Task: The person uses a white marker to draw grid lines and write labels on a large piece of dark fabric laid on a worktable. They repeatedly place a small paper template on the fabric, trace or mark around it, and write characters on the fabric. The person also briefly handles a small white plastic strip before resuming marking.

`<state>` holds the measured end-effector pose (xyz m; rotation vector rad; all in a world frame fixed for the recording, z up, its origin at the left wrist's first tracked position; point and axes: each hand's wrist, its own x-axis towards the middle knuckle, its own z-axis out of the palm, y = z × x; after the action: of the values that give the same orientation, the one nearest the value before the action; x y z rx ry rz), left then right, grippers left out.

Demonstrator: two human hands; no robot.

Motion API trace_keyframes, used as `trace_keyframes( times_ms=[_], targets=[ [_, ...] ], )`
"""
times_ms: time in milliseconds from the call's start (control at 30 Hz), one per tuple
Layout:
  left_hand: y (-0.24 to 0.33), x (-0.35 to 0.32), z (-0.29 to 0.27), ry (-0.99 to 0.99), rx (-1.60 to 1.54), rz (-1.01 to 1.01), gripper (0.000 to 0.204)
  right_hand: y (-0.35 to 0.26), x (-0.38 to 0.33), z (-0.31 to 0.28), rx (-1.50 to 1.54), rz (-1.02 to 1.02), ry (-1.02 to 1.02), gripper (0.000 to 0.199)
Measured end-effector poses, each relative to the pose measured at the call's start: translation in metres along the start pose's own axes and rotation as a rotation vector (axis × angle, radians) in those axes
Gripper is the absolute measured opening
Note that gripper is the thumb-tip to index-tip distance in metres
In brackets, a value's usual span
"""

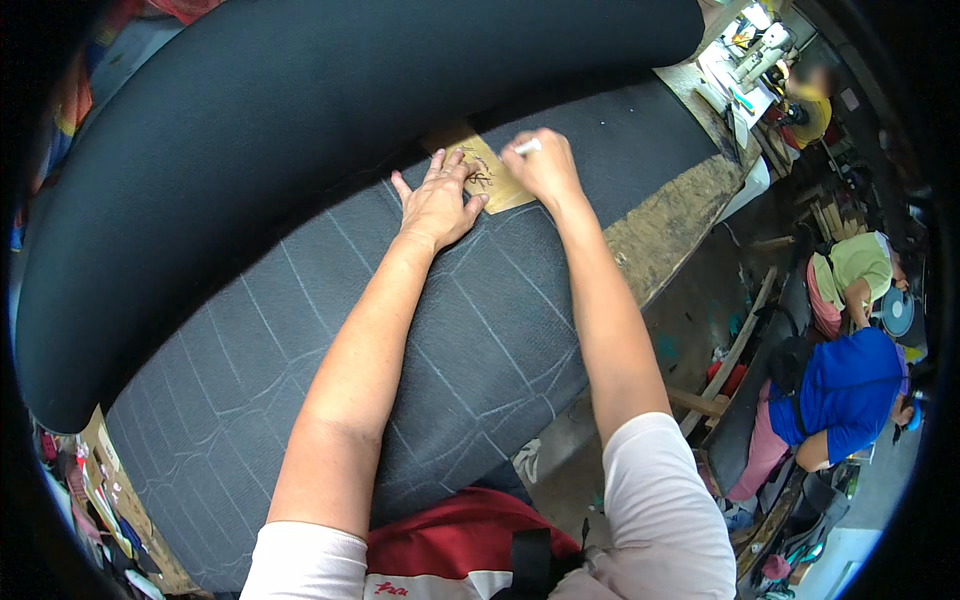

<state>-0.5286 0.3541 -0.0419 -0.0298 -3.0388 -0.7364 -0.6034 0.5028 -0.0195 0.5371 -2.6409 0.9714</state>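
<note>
Dark fabric (500, 300) with pale chalk outlines is spread over the table before me. On it lies a tan card pattern (512, 198) with dark handwriting. My left hand (438, 203) rests flat with fingers spread, pressing on the card's left part. At the card's right edge, my right hand (545, 165) is closed around a small white piece of marking chalk (528, 147). The fingertips of that hand are slightly blurred. The card's far end reaches up to the big roll of dark fabric.
A thick roll of black fabric (350, 90) runs along the table's far side. Worn board (665, 225) shows at the right edge. People in blue (850, 385), light green (862, 272) and yellow (812, 122) work on the right. A white sewing machine (765, 50) stands at upper right.
</note>
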Motion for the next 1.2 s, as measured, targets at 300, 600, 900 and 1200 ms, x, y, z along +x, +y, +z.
trace_keyframes(
  times_ms=[300, 600, 900, 1200],
  targets=[
    [0.001, 0.0, -0.001, -0.016, 0.005, -0.015, 0.051, 0.007, -0.064, -0.033, 0.462, 0.154, -0.272, 0.013],
    [0.0, -0.001, -0.005, -0.045, -0.011, -0.015, 0.051, 0.008, -0.063, -0.036, 0.042, 0.088, 0.354, 0.016],
    [-0.044, -0.128, -0.025, 0.061, 0.095, -0.067, 0.052, 0.03, -0.11, 0.013, 0.739, 0.199, 0.457, 0.013],
    [-0.223, -0.372, -0.11, 0.412, 0.234, -0.944, 0.049, 0.033, -0.139, -0.02, 0.229, 0.045, 0.128, 0.009]
  ],
)
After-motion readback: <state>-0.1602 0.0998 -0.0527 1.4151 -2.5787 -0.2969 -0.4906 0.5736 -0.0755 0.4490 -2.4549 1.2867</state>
